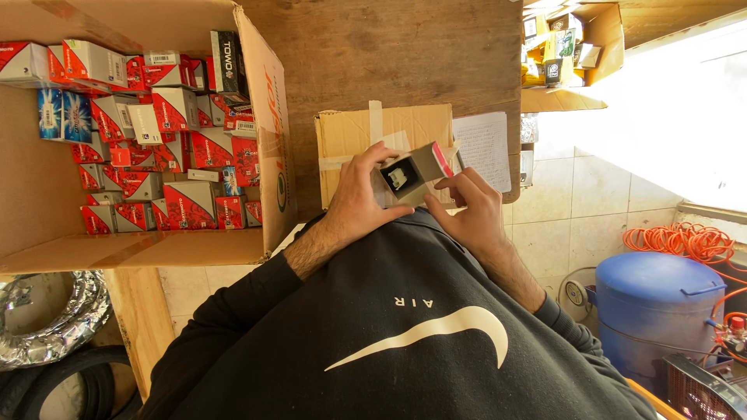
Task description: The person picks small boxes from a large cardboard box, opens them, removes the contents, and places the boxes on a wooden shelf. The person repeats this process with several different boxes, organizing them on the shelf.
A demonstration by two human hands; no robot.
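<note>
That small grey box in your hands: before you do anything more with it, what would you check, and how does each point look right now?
1. Left hand grips the small grey box: ok.
2. Right hand steadies it at the flap end: ok.
3. Box end open, a pale part showing inside: ok.
4. Part seated fully: cannot tell.
5. Taped carton beneath gives a flat surface: ok.
6. Big carton of red boxes is open on the left: ok.
</note>
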